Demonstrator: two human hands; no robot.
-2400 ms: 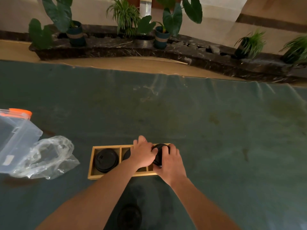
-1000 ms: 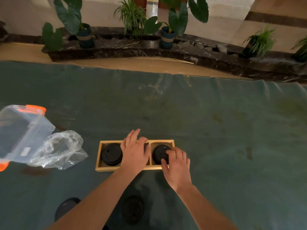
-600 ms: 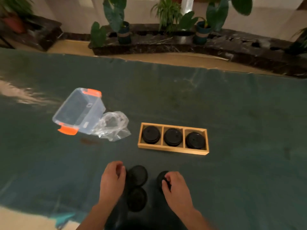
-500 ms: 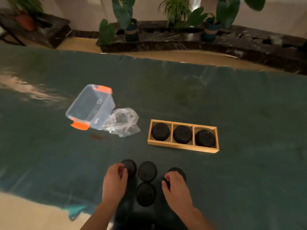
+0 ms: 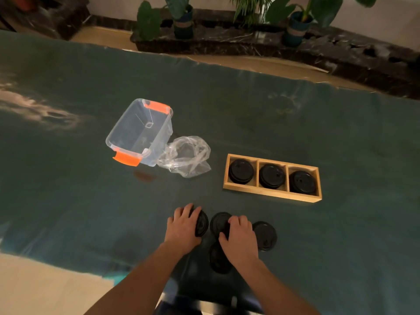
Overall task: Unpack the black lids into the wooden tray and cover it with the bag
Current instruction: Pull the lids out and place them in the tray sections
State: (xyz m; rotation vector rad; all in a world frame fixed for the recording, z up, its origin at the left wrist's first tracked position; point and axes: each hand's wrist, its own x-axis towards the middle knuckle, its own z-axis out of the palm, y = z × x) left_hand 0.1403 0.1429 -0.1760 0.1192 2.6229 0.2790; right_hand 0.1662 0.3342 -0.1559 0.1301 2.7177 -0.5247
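Left hand (image 5: 183, 228) fingers curl over a black lid (image 5: 201, 223); right hand (image 5: 240, 239) fingers grip the neighbouring lid (image 5: 218, 222); whether either is lifted, cannot tell

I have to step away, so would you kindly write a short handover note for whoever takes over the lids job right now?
Left hand: resting on the leftmost loose lid, grip not clear.
Right hand: fingers on the middle loose lid, not lifting it.
Two more loose lids on the green mat: right one, near one partly under the right wrist.
Wooden tray: all three compartments hold black lids.
Plastic bag lies crumpled left of the tray, beside the clear bin.
Done: tray started. Left: move four loose lids in, then cover the tray with the bag.
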